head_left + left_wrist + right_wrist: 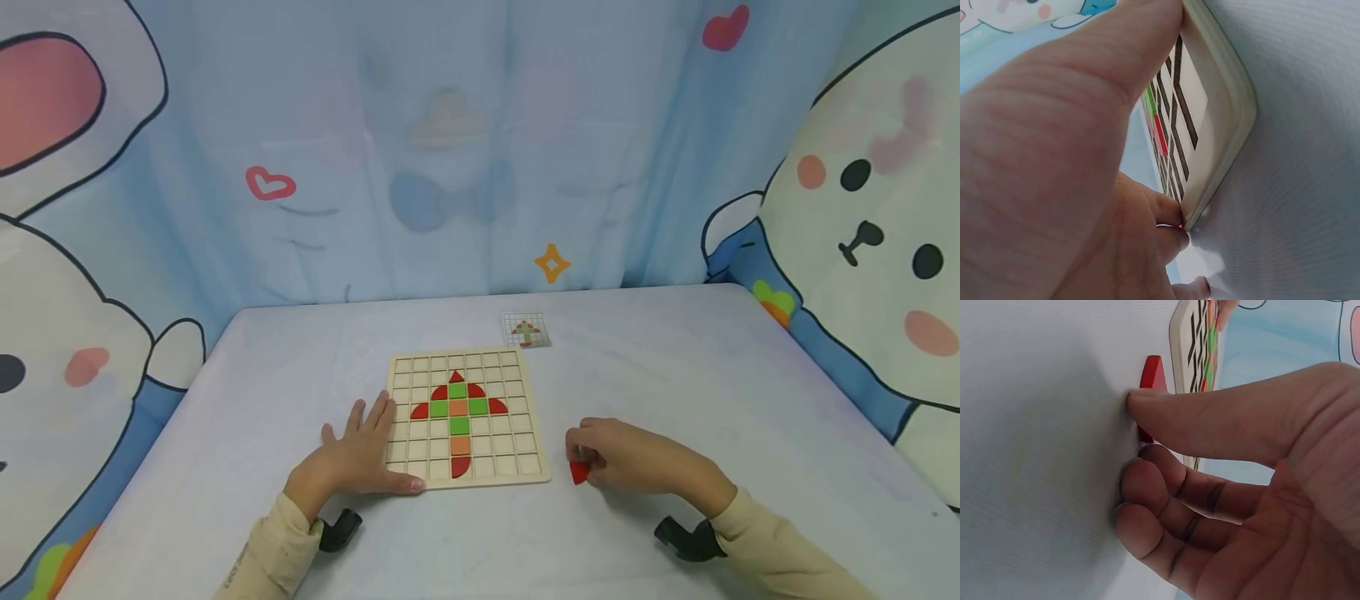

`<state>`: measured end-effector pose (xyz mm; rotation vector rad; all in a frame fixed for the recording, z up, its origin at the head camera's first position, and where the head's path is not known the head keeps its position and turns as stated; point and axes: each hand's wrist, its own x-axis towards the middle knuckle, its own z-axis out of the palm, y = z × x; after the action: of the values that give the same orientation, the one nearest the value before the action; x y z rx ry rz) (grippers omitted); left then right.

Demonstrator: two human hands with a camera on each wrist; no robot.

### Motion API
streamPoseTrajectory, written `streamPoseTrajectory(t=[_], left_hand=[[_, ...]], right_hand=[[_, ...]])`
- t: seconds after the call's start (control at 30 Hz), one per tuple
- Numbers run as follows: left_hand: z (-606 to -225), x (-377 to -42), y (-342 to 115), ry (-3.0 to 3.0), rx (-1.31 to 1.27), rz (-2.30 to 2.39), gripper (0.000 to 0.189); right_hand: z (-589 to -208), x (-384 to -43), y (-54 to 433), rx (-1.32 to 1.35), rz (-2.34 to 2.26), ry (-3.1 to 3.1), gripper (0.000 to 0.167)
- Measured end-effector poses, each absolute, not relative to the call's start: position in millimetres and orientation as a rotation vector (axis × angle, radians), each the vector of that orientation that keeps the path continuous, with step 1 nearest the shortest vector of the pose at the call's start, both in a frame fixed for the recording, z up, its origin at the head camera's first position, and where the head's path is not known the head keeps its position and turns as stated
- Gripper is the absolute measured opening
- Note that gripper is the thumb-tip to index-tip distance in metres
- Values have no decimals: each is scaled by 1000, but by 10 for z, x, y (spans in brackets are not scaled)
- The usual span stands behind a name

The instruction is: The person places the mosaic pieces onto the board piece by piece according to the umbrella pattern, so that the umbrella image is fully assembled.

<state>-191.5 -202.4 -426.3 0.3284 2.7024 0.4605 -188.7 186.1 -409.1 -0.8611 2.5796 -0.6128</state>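
A square wooden grid board (531,473) lies on the table, with red, green and orange pieces set in its cells in an arrow-like figure. My left hand (351,457) rests at the board's left side, fingers spread and straight, the thumb along the front edge. In the left wrist view that thumb lies over the board's rim (1235,119). To the right of the board, my right hand (637,458) pinches a small red piece (579,472) at the tabletop. The right wrist view has the thumb across this red piece (1154,372), hiding part of its shape.
Behind the board lies a small card (526,329) printted with a similar coloured figure on a grid. A white cloth covers the table (645,358). Blue curtains (450,233) with cartoon animals hang behind and at both sides.
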Motion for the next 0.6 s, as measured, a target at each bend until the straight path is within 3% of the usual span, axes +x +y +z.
streamPoseTrajectory(t=[0.6], left_hand=[[-4213, -1895, -1999, 2704, 305, 460, 134]], right_hand=[[-4088, -1907, 1728, -820, -584, 2514, 33]])
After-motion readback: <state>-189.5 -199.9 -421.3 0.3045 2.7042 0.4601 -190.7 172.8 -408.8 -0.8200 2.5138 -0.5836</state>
